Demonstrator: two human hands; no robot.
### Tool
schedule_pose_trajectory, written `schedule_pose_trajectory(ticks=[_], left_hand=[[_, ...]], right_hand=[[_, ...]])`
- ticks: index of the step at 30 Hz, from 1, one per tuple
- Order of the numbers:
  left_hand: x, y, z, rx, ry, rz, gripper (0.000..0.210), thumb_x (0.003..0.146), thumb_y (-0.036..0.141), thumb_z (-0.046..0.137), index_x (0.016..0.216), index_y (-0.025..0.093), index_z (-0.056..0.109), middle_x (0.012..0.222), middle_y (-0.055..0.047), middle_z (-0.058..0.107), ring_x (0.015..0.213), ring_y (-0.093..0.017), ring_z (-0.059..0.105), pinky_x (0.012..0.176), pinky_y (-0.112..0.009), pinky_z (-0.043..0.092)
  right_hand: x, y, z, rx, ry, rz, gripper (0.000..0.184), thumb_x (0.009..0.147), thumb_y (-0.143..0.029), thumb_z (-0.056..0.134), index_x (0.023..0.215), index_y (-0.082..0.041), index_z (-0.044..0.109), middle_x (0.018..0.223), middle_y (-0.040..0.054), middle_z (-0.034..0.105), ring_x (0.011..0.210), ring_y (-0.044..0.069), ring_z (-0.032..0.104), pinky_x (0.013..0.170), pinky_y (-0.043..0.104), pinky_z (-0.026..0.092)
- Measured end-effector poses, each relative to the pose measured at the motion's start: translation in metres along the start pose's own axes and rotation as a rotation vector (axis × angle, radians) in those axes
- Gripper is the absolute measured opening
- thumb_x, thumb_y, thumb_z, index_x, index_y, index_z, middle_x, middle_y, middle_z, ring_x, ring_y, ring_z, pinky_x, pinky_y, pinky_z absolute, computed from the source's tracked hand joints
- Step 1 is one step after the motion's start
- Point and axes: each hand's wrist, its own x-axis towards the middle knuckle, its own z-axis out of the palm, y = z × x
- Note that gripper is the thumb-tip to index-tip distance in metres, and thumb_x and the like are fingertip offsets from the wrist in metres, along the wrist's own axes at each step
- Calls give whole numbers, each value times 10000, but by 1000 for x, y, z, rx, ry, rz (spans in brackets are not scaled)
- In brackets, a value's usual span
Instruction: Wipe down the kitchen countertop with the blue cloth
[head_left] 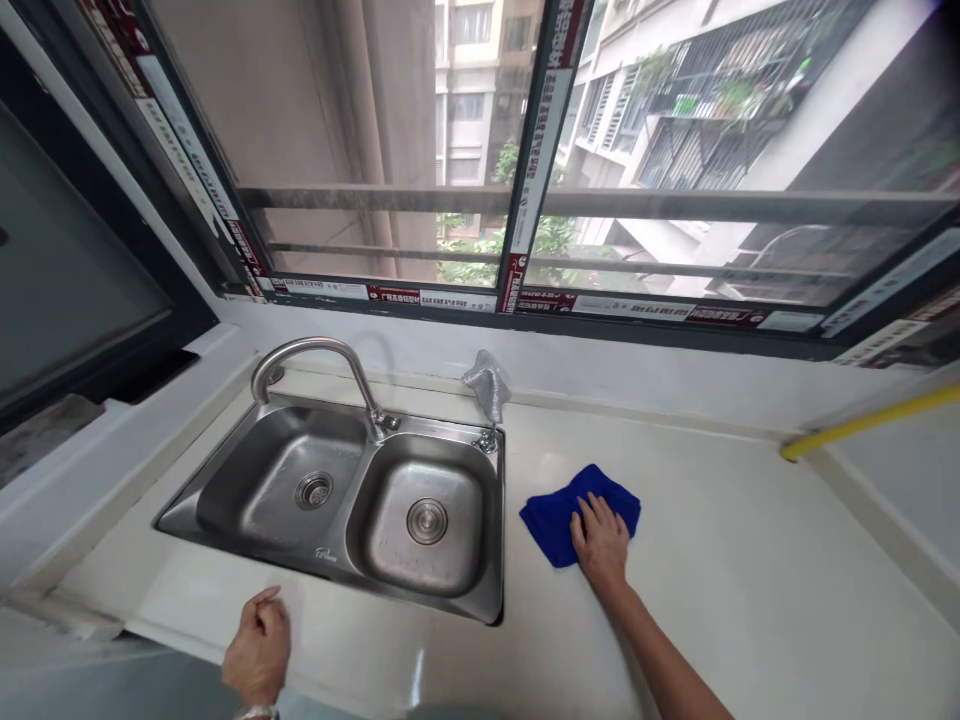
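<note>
our right hand [600,540] lies flat, fingers spread on the blue cloth [559,520] just right of the sink [480,600], left hand [259,640] loosely curled on the counter edge holding nothing; an inward swipe could drop the cloth in.

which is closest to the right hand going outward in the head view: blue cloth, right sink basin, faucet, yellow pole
From the right hand:
1. Blue cloth, directly under the fingers, touching.
2. Right sink basin, just to the left of the hand.
3. Yellow pole at the far right and faucet at the back left of the sink: too close to call.
</note>
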Motion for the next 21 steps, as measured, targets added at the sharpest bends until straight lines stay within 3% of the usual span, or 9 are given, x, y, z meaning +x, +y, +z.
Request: schedule_pose_trajectory(ticks=[5, 12, 17, 18, 21], left_hand=[[2, -3, 1, -32, -10, 5, 416, 901, 415, 353, 1155, 299, 662, 760, -53, 689, 546, -221, 516, 563, -315, 373], [3, -8, 2, -63, -41, -14, 412, 893, 433, 350, 1139, 323, 661, 751, -47, 661, 565, -226, 502, 580, -318, 371], [0, -9, 0, -114, -30, 1, 391, 901, 413, 362, 1107, 302, 676, 761, -43, 689, 586, -224, 548, 570, -308, 378], [0, -8, -1, -119, -27, 0, 387, 901, 408, 367, 1105, 299, 677, 763, -41, 696, 593, -226, 561, 571, -307, 383], [-2, -6, -3, -113, -38, -13, 385, 898, 399, 375, 1107, 293, 680, 766, -39, 708, 613, -236, 587, 583, -312, 402]], right_hand=[[-2, 17, -18, 82, -36, -82, 467, 989, -464, 344, 1107, -163, 681, 1177, 133, 702, 1201, 273, 592, 1113, 533, 348], [7, 16, -41, 161, -19, -88, 451, 965, -461, 398, 1225, -143, 584, 1194, 157, 676, 1086, 264, 635, 954, 461, 508], [20, 14, -49, 143, -280, -182, 609, 889, -334, 408, 1472, -165, 357, 1374, 152, 568, 1042, 238, 647, 849, 421, 553], [23, 13, -48, 118, -328, -201, 632, 866, -320, 414, 1476, -162, 357, 1364, 154, 575, 1070, 252, 639, 864, 439, 548], [27, 11, -46, 83, -381, -255, 504, 806, -341, 478, 1272, -188, 591, 1217, 135, 662, 1106, 305, 625, 883, 488, 536]])
